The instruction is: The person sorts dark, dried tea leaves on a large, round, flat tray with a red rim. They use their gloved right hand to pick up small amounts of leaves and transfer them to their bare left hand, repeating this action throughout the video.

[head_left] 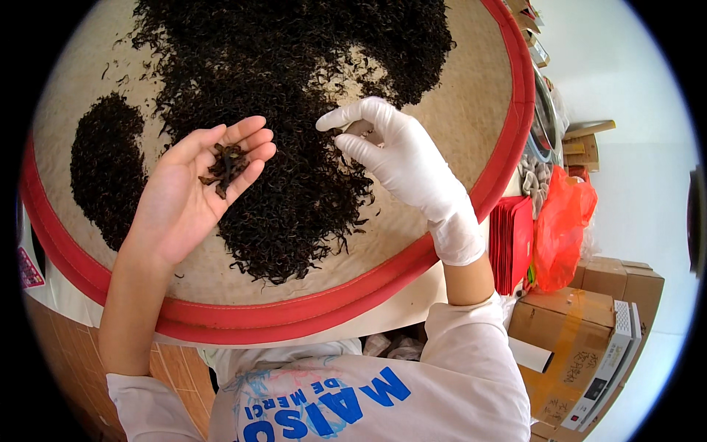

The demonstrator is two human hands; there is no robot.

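Observation:
My left hand [193, 180], bare and palm up, is cupped around a small clump of dark brown dried leaves [224, 169]. It is held above the left part of a large heap of loose, twisted dark leaves that look like tea [280, 214]. To its right, my right hand [398, 151] wears a thin white glove. Its thumb and forefinger curve toward each other in a pinch over the heap; a dark bit shows near the fingertips, too small to make out against the leaves. Underneath lies a wide round pale tray [471, 110] with a red padded rim.
A smaller oval pile of leaves [107, 169] lies at the tray's left. Beyond the rim on the right are red folders [510, 243], a red plastic bag [563, 228] and cardboard boxes [560, 317]. Wooden-looking flooring [74, 339] shows at lower left.

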